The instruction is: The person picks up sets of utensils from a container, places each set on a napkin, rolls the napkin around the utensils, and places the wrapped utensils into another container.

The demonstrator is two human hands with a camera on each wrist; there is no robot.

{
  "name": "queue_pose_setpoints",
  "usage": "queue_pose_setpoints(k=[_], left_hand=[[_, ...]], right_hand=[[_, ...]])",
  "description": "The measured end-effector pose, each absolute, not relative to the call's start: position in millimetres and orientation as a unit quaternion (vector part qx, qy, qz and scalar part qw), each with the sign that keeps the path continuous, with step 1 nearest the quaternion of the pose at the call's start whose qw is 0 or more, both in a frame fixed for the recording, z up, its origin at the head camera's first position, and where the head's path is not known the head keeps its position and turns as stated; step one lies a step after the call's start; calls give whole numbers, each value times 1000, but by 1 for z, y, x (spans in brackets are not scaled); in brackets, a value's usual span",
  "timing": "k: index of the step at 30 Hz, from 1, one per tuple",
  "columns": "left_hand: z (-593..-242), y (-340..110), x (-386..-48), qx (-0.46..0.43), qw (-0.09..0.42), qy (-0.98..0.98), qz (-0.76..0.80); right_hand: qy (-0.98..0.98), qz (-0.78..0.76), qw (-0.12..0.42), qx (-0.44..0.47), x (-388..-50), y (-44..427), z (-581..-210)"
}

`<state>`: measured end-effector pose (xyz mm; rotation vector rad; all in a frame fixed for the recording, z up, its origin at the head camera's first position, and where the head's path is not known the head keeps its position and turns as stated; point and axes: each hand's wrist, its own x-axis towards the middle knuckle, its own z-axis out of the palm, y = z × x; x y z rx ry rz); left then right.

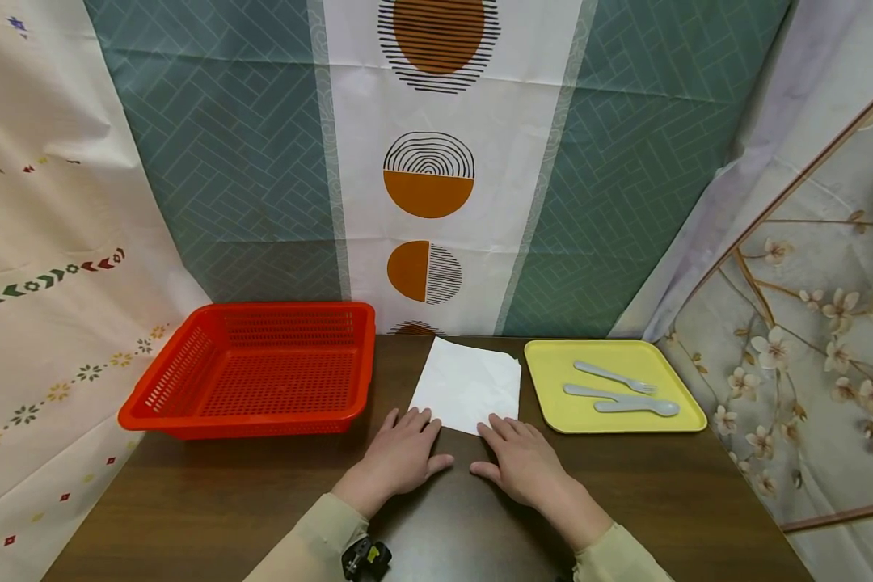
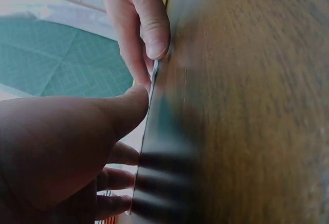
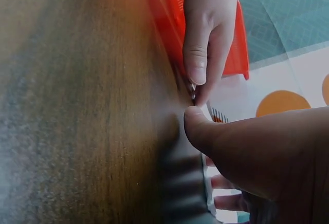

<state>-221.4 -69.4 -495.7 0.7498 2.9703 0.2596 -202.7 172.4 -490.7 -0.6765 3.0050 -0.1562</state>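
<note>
Sheet (image 1: 469, 384) of white material, roughly square, no marked long axis, lying on desk (image 1: 218, 501) directly ahead of left hand (image 1: 402, 454) and right hand (image 1: 525, 462), equally near; fingers extended, slightly spread, touching near corners, no pinch evident.

The paper (image 1: 469, 383) is white; the basket (image 1: 284, 369) at its nine o'clock, red; its three-o'clock tray (image 1: 553, 380), yellow; its twelve-o'clock cloth (image 1: 502, 202), green-and-white with orange circles.
</note>
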Motion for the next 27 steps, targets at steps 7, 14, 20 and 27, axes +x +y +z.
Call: queue_pose_setpoints(k=[7,14,20,27], left_hand=[[-495,-70,-219,247,34,966,74],[-497,-72,-215,249,27,965,78],[-496,-78,-213,256,30,962,85],[-494,-83,-211,264,38,961,79]], right_hand=[[970,-43,16,-237,-196,173,-491],[966,-46,-2,-254,-187,173,-490],[962,-40,-27,-269,-179,174,-489],[959,-16,-42,-281,-172,174,-493]])
